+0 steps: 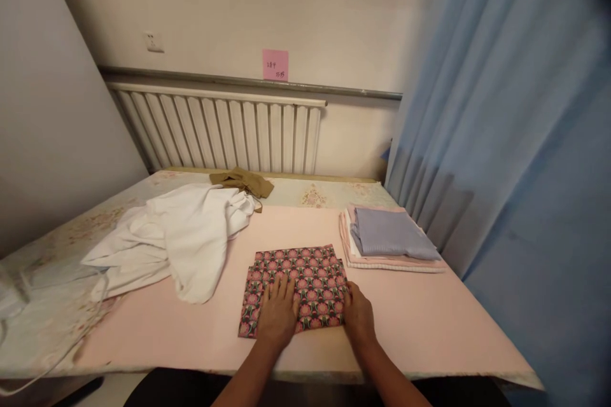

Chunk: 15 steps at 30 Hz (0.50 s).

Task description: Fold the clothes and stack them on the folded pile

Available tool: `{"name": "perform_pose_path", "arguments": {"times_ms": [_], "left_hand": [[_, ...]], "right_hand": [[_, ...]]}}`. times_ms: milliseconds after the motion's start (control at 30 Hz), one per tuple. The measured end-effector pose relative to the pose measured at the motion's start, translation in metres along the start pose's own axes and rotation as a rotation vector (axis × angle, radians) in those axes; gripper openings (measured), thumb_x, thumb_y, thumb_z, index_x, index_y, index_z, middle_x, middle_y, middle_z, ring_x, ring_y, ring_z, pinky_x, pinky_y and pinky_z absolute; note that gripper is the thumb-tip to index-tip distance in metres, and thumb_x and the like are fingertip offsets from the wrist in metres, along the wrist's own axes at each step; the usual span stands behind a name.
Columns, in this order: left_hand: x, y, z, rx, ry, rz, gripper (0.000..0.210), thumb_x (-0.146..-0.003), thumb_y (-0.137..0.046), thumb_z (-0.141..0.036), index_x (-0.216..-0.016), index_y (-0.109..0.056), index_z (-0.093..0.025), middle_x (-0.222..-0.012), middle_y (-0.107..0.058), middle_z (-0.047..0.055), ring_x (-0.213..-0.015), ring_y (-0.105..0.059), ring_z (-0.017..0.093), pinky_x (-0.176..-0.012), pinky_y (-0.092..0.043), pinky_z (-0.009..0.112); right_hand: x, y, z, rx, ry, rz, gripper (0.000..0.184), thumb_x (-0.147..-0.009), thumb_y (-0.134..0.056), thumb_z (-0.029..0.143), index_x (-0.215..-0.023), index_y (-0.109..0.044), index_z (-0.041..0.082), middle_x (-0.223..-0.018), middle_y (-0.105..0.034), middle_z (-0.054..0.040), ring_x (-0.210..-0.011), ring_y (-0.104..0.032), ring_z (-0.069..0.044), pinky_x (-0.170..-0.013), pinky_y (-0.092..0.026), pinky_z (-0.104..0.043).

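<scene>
Likely soft, best edge-held, the floral cloth (pixel 317 289) is pressed by the flat left hand (pixel 277 315), grip by the right hand (pixel 359 315) unclear.

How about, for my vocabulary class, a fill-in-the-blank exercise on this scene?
1. The left hand rests on the flowered cloth, and the right hand touches its ____ edge.
2. The wall note above the radiator is ____.
3. The curtain is ____.
4. The crumpled white cloth lies to the ____ of the flowered cloth.
Missing words: right; pink; blue; left.
</scene>
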State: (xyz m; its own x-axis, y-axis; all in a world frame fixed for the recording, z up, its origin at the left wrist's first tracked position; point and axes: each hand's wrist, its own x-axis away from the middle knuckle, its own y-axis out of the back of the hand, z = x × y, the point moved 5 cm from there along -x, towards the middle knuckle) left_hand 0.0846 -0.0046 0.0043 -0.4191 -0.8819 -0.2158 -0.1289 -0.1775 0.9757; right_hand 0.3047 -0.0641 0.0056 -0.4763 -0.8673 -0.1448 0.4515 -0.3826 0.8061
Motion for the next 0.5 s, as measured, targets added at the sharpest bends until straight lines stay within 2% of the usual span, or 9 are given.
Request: {"name": "perform_pose_path", "arguments": {"times_ms": [233,500], "left_hand": [[-0.0003,-0.0005,0.0008,0.003,0.002,-0.015,0.05,-0.097,-0.029,-0.037,-0.143,-0.042,-0.022,-0.152,-0.038,0.006,-0.142,-0.029,0.027,-0.114,-0.023,0.051],[-0.0011,0.0023,-0.0009,-0.006,0.004,0.016,0.051,-0.096,-0.031,-0.035,-0.144,-0.041,-0.02,-0.153,-0.036,0.008,-0.143,-0.027,0.028,-0.114,-0.022,0.052]], "right_hand": [[-0.0016,0.0054,0.0021,0.125,-0.11,0.027,0.033,-0.097,-0.032,0.027,-0.118,-0.058,0.022,-0.089,-0.073,-0.0088,-0.081,-0.068,-0.023,-0.064,-0.04,-0.028],[0.0018,0.0084,0.0032,0.231,-0.056,0.026,0.026,-0.097,-0.037,0.026,-0.11,-0.059,0.021,-0.09,-0.07,-0.0072,-0.082,-0.066,-0.02,-0.067,-0.04,-0.027]]}}
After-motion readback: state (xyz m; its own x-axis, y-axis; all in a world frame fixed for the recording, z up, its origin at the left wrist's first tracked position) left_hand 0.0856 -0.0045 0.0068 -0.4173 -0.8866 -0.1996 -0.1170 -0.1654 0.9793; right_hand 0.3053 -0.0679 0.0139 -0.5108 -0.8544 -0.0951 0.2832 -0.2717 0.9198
